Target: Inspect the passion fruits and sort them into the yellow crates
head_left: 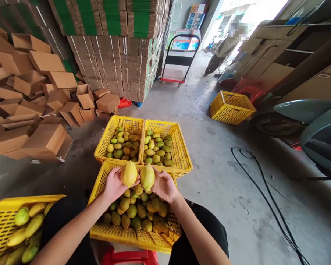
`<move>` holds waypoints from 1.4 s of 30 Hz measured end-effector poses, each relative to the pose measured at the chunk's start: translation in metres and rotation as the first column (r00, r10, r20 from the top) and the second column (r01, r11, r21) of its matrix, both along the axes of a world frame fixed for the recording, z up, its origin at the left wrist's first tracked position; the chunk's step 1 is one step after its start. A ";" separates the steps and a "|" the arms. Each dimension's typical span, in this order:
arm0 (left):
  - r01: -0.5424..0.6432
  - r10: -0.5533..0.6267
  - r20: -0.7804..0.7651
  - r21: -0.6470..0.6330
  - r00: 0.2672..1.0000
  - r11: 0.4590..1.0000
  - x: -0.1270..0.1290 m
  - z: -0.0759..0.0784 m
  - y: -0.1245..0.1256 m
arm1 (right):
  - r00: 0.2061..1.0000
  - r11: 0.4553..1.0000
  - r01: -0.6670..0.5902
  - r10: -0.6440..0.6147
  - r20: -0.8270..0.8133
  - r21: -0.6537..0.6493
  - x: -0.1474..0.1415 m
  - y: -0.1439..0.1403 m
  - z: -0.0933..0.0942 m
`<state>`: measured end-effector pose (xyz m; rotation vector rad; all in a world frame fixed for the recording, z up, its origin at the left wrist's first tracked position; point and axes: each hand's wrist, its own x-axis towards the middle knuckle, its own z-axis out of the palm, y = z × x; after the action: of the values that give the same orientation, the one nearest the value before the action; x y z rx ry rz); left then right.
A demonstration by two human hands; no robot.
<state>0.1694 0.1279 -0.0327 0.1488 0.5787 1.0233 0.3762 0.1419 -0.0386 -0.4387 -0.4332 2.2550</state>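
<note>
My left hand (116, 184) is closed around a yellow papaya (128, 174). In my right hand (165, 186) is a yellow-green papaya (147, 177) with a pointed lower end. Both fruits are held up side by side, with a small gap between them. Beneath them, between my knees, stands a yellow plastic crate (135, 241) with many green and yellow papayas (141, 211) in it. Beyond it, two more yellow crates, a left one (100, 147) and a right one (183, 149), hold smaller heaps of papayas.
Another yellow crate (0, 211) with longer papayas stands at my left. Loose cardboard boxes (45, 140) lie at left, near stacked flat cartons (107, 62). A red stool (129, 256), hand truck (180, 60), distant yellow crate (231, 106), black cable (264, 191), scooter (320, 125) and person (226, 46) are visible.
</note>
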 end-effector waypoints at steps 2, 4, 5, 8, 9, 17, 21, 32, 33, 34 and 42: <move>-0.016 0.016 0.005 0.010 1.000 1.000 -0.001 0.003 0.002 | 0.999 1.000 0.017 -0.017 0.046 0.002 0.001 0.002 -0.005; 0.009 -0.010 -0.008 -0.010 1.000 1.000 0.000 0.002 0.003 | 0.994 0.999 0.053 -0.054 0.100 0.011 -0.001 0.001 -0.012; 0.026 -0.027 -0.017 -0.028 0.999 0.999 0.001 0.000 0.003 | 0.991 0.998 0.066 -0.067 0.117 0.017 -0.002 0.000 -0.015; 0.072 -0.073 -0.036 -0.052 0.997 0.996 0.007 -0.008 0.000 | 0.988 0.997 0.074 -0.075 0.137 0.011 -0.007 -0.004 -0.024; 0.093 -0.095 -0.036 -0.042 0.995 0.995 0.009 -0.011 -0.002 | 0.986 0.997 0.077 -0.076 0.147 0.003 -0.008 -0.006 -0.026; 0.072 -0.072 -0.012 -0.017 0.997 0.997 0.010 -0.016 -0.006 | 0.992 0.995 0.081 -0.075 0.099 -0.062 -0.009 -0.011 -0.019; -0.046 0.047 0.004 -0.057 0.999 0.997 0.007 -0.016 0.000 | 0.996 0.994 0.091 -0.091 0.014 -0.052 -0.007 -0.006 -0.012; 0.049 -0.051 -0.033 -0.051 0.998 0.998 0.018 -0.020 -0.001 | 0.973 0.975 0.182 -0.159 0.170 -0.130 -0.012 -0.002 -0.027; 0.072 -0.074 -0.031 -0.052 0.997 0.996 0.019 -0.020 -0.003 | 0.973 0.974 0.188 -0.168 0.157 -0.125 -0.013 -0.003 -0.027; 0.089 -0.090 -0.024 -0.055 0.996 0.995 0.020 -0.019 -0.004 | 0.975 0.974 0.187 -0.168 0.142 -0.126 -0.014 -0.003 -0.026; 0.029 -0.025 0.042 -0.083 0.999 0.996 0.016 -0.021 -0.003 | 0.985 0.985 0.152 -0.145 0.089 -0.076 -0.013 -0.002 -0.019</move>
<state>0.1854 0.1250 -0.0533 0.0614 0.5798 0.9722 0.3632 0.1394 -0.0576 -0.5904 -0.3389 2.1207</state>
